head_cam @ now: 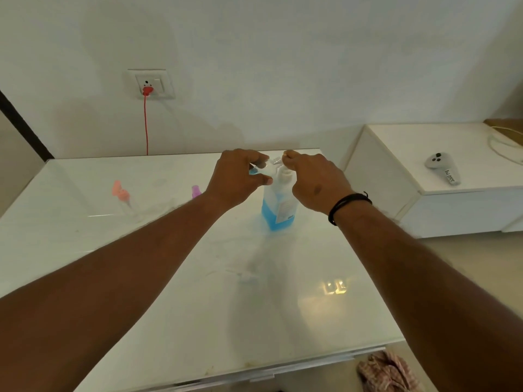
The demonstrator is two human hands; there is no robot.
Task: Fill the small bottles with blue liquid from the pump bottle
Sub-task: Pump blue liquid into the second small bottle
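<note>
**Both hands at the pump head, far edge of the table**

Pump bottle (278, 206) stands upright on the white table (198, 306), right of centre and toward the far edge. Blue liquid fills roughly its lower part; the upper part looks clear or pale.

Left hand (236, 176): fingers and thumb curled round a small clear bottle (261, 169), held just left of the pump head and level with it. A bit of blue shows at the bottle between the fingers. Bottle mostly hidden by the hand; fill level not readable.

Right hand (314, 181): over the pump head (285, 172), fingers bent, fingertips at the nozzle end. Whether it pinches the nozzle or only presses on it cannot be told. Black cord bracelet (349, 203) on that wrist.

On the left half of the table: a small bottle with a pink cap (121, 193), nearer the left edge, and one with a purple cap (195, 191), just beside the left forearm.

Off the table: red plug and cord (146, 114) at a wall socket, a white controller (441, 168) on the cabinet to the right, a checked cloth (387, 372) below the table's near right corner.
</note>
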